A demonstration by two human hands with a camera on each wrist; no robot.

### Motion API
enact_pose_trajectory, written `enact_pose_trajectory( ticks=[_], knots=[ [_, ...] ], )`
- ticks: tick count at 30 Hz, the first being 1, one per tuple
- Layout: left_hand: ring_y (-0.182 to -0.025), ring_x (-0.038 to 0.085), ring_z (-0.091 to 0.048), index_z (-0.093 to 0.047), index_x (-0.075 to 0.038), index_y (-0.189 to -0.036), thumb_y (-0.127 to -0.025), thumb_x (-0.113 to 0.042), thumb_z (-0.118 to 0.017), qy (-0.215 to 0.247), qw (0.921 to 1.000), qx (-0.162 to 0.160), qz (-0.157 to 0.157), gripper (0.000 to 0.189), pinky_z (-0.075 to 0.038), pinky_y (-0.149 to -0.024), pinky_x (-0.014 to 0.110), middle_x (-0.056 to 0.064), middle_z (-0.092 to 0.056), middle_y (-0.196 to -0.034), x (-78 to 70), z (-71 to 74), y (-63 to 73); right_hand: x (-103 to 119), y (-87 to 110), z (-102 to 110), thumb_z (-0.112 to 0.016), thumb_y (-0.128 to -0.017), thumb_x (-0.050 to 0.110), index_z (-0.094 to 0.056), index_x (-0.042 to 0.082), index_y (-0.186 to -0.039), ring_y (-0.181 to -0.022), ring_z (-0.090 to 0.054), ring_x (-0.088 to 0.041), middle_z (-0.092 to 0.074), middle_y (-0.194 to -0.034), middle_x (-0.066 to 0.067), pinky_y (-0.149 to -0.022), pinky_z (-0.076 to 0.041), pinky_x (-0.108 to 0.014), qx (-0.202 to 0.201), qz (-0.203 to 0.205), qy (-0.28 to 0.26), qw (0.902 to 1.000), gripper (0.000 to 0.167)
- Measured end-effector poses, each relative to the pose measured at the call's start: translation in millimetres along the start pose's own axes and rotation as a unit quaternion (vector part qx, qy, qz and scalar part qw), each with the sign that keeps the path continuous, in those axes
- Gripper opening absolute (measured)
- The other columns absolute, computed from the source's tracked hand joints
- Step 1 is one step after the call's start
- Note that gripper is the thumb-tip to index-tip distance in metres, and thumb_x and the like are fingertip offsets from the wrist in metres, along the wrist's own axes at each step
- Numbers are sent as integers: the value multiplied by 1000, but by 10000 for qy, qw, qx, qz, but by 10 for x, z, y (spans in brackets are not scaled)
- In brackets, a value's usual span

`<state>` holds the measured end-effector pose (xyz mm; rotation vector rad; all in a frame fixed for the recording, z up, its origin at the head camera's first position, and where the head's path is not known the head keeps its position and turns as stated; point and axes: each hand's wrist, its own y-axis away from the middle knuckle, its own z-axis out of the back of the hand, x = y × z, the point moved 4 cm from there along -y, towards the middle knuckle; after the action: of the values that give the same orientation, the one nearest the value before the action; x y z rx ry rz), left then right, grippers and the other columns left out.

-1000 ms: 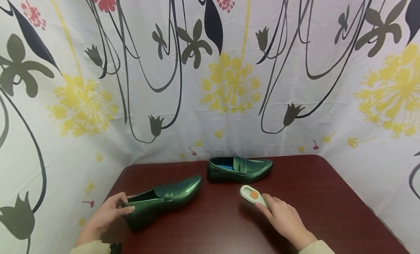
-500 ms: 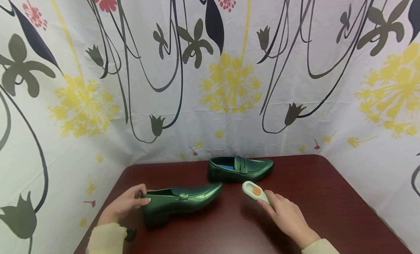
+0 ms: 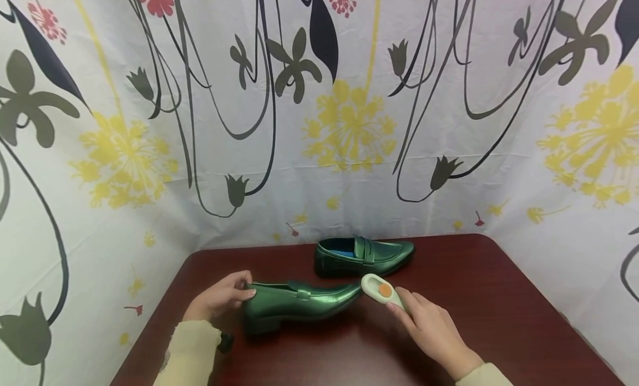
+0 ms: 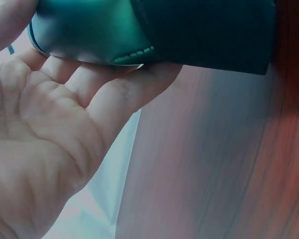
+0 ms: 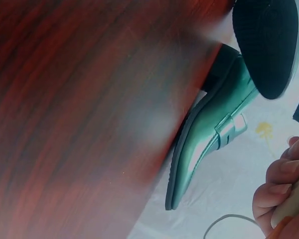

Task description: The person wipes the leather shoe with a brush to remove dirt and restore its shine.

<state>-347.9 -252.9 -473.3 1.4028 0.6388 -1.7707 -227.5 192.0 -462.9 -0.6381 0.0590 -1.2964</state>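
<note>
In the head view, my left hand (image 3: 222,297) grips the back of a shiny green loafer (image 3: 299,303), thumb outside and fingers at the heel rim. The loafer is held with its toe pointing right, and its dark sole (image 5: 269,45) shows in the right wrist view. Up close, the left wrist view has the loafer's heel (image 4: 214,35) above the fingers. My right hand (image 3: 431,325) holds a pale green handheld tool (image 3: 371,286) with a round orange button. The tool's rounded end is right beside the loafer's toe; contact cannot be told. Its underside is mostly hidden.
A second green loafer (image 3: 379,258) with a blue insole stands at the back of the dark red table (image 3: 449,258), toe to the right. Floral-printed white cloth (image 3: 319,197) hangs behind the table and along both sides.
My left hand has carried the loafer to the right, its toe now close to the tool. My right hand has stayed nearly in place, with the tool shifting slightly.
</note>
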Motion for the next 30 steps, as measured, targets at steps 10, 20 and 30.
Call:
enact_pose_trajectory(
  ticks=[10, 20, 30],
  knots=[
    [-78, 20, -50, -48, -10, -95, -97, -18, -66, 282, 9984, -122, 468, 20, -45, -67, 32, 1, -44, -85, -37, -253, -280, 20, -16, 5, -66, -97, 42, -63, 19, -128, -80, -62, -9, -69, -100, 5, -63, -50, -34, -92, 219, 74, 9997, 39],
    [-81, 20, -52, -49, -11, -95, -100, -18, -62, 433, 9959, -295, 731, 16, -46, -67, 32, 1, -47, -88, -110, -490, -523, 36, -34, 15, -66, -97, 41, -64, 18, -129, -81, -65, -12, -70, -102, 3, -66, -52, -37, -144, 289, 2, 9995, 39],
    [-93, 24, -55, -52, -10, -104, -100, -24, -62, 497, 9931, -644, 844, 18, -49, -73, 34, 7, -53, -108, -157, -746, -723, 77, -62, 24, -67, -97, 42, -65, 20, -127, -86, -67, -12, -71, -106, 4, -68, -54, -37, -180, 384, 52, 9991, 37]
  ],
)
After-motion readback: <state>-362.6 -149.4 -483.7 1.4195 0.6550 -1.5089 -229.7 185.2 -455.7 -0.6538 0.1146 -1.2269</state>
